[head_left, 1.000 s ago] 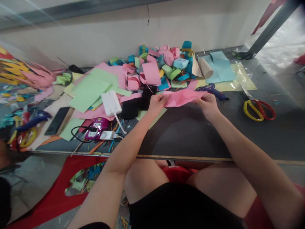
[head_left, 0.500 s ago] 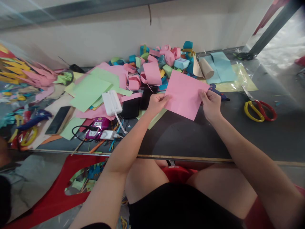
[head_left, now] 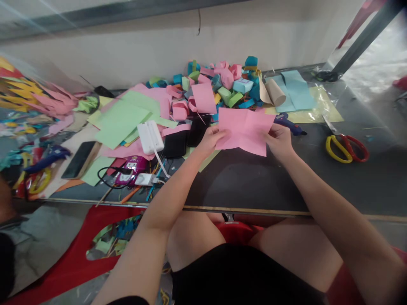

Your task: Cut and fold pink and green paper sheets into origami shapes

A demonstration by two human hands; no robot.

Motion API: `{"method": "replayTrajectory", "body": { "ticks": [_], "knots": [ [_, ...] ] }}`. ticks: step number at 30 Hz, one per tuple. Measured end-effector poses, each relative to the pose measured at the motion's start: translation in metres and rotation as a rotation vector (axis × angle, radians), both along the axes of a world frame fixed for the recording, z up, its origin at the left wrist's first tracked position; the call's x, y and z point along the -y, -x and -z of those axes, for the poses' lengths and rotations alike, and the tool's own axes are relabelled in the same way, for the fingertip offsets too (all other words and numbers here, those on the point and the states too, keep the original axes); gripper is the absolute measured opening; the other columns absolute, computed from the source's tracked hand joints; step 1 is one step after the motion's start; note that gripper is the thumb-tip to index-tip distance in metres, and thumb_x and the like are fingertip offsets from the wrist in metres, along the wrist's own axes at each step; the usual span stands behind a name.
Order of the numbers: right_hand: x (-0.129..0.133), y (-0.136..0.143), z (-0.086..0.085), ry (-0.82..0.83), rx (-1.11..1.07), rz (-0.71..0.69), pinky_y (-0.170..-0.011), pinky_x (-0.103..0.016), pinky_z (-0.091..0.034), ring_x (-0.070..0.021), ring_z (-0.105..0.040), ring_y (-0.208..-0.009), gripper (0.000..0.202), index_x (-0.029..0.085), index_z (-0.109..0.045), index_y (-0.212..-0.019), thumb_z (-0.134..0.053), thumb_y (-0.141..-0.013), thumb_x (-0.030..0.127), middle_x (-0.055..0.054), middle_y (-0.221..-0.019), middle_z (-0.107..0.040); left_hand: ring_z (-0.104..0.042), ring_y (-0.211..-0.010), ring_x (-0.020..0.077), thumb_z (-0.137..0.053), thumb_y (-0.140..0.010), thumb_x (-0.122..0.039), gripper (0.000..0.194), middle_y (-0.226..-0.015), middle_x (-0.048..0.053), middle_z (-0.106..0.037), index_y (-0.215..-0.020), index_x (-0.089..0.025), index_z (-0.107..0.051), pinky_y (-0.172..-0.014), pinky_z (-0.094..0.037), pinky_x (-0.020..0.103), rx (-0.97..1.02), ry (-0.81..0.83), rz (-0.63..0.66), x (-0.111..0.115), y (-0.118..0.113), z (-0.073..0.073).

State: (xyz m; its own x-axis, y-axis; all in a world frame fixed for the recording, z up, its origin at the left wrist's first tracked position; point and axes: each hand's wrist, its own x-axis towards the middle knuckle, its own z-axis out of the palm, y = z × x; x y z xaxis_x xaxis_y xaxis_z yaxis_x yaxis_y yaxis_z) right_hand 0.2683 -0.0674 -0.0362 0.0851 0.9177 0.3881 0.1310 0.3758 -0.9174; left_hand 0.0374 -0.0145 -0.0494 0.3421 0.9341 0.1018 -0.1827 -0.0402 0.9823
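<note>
A square pink paper (head_left: 243, 129) with crease lines is held up above the dark table (head_left: 254, 186), bent across its middle. My left hand (head_left: 213, 140) pinches its left edge between thumb and fingers. Its right edge is gripped by my right hand (head_left: 280, 140), whose thumb lies on the near face. Behind the sheet is a heap of folded paper pieces (head_left: 225, 78) in pink, blue and green. A blue glue gun (head_left: 290, 125) lies just beyond my right hand.
Scissors (head_left: 346, 146) lie at the right. To the left are green sheets (head_left: 124, 118), a white adapter (head_left: 150, 137), a purple power strip (head_left: 131, 169), a phone (head_left: 81, 160) and a black item (head_left: 175, 143). A cardboard roll (head_left: 275, 92) stands near blue paper (head_left: 297, 90).
The pink paper has turned so its edges run more level, and it now bends along its creases. Both hands still hold its sides; the right hand has shifted slightly.
</note>
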Motion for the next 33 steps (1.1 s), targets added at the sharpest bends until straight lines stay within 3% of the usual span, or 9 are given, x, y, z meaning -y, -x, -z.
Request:
{"method": "replayTrajectory", "body": {
  "ticks": [5,8,11,15,18,21,27,30,33],
  "knots": [
    [-0.001,-0.012,-0.006,0.041,0.034,-0.255,-0.1,-0.047,-0.052,-0.0308,-0.065,-0.119,0.034,0.028,-0.08,-0.075,-0.08,-0.074,0.061,-0.007,-0.12,-0.075,-0.063,-0.065,0.0123,-0.07,-0.071,-0.034,0.017,-0.079,0.003,-0.075,-0.077,-0.019,-0.077,-0.058,-0.046,0.024,-0.081,-0.16,0.126,-0.002,0.01,-0.012],
    [-0.003,-0.021,-0.008,0.201,0.009,-0.347,-0.09,-0.046,-0.056,-0.0329,-0.069,-0.108,0.055,0.024,-0.079,-0.073,-0.059,-0.084,0.073,-0.011,-0.107,-0.078,-0.054,-0.056,0.0104,-0.058,-0.073,-0.028,0.025,-0.073,0.005,-0.074,-0.075,-0.017,-0.08,-0.055,-0.04,0.025,-0.182,-0.208,0.275,-0.004,0.017,-0.013],
    [-0.004,-0.02,-0.008,0.354,0.005,-0.279,-0.082,-0.042,-0.058,-0.0284,-0.073,-0.092,0.068,0.022,-0.079,-0.084,-0.047,-0.085,0.083,-0.01,-0.092,-0.079,-0.047,-0.05,0.0096,-0.052,-0.074,-0.025,0.031,-0.075,0.007,-0.075,-0.078,-0.015,-0.081,-0.053,-0.036,0.026,-0.249,-0.211,0.304,-0.002,0.016,-0.01],
    [0.002,-0.009,-0.009,0.455,0.232,-0.298,-0.077,-0.035,-0.058,-0.0233,-0.072,-0.082,0.055,0.022,-0.082,-0.088,-0.082,-0.064,0.071,-0.006,-0.087,-0.08,-0.061,-0.062,0.0137,-0.051,-0.089,-0.036,0.037,-0.08,0.009,-0.076,-0.078,-0.015,-0.08,-0.06,-0.045,0.027,-0.286,-0.193,0.251,0.004,0.007,-0.008],
    [0.005,-0.008,-0.011,0.481,0.315,-0.273,-0.066,-0.033,-0.057,-0.0209,-0.07,-0.072,0.045,0.022,-0.083,-0.08,-0.092,-0.055,0.058,-0.005,-0.079,-0.079,-0.065,-0.068,0.0145,-0.069,-0.085,-0.041,0.029,-0.077,0.006,-0.076,-0.094,-0.016,-0.081,-0.067,-0.05,0.027,-0.381,-0.196,0.162,0.007,0.002,-0.012],
    [0.005,-0.013,-0.012,0.456,0.326,-0.176,-0.06,-0.031,-0.055,-0.0185,-0.068,-0.065,0.039,0.022,-0.084,-0.078,-0.091,-0.058,0.054,-0.006,-0.078,-0.079,-0.067,-0.071,0.0146,-0.082,-0.076,-0.032,0.025,-0.079,0.005,-0.078,-0.096,-0.018,-0.081,-0.071,-0.052,0.027,-0.481,-0.251,0.148,0.009,0.002,-0.014],
    [0.003,-0.011,-0.011,0.334,0.426,-0.127,-0.063,-0.032,-0.056,-0.0198,-0.07,-0.067,0.029,0.021,-0.083,-0.077,-0.087,-0.067,0.049,-0.005,-0.074,-0.079,-0.066,-0.067,0.0146,-0.079,-0.08,-0.035,0.019,-0.074,0.004,-0.076,-0.08,-0.016,-0.079,-0.067,-0.048,0.026,-0.634,-0.415,0.109,0.013,0.002,-0.021],
    [0.008,-0.001,-0.022,0.203,0.429,-0.095,-0.071,-0.034,-0.057,-0.0224,-0.073,-0.075,0.023,0.021,-0.083,-0.08,-0.08,-0.076,0.044,-0.005,-0.081,-0.08,-0.069,-0.074,0.0165,-0.082,-0.078,-0.034,0.018,-0.081,0.003,-0.078,-0.087,-0.019,-0.08,-0.073,-0.049,0.028,-0.677,-0.535,0.064,0.019,-0.002,-0.031],
    [0.015,0.003,-0.041,0.006,0.589,0.06,-0.078,-0.035,-0.055,-0.0237,-0.074,-0.083,0.019,0.023,-0.083,-0.089,-0.071,-0.087,0.038,-0.005,-0.088,-0.08,-0.073,-0.086,0.0197,-0.074,-0.089,-0.033,0.013,-0.092,0.005,-0.08,-0.09,-0.021,-0.079,-0.079,-0.05,0.03,-0.697,-0.699,-0.047,0.024,-0.004,-0.04]
  ]
}}
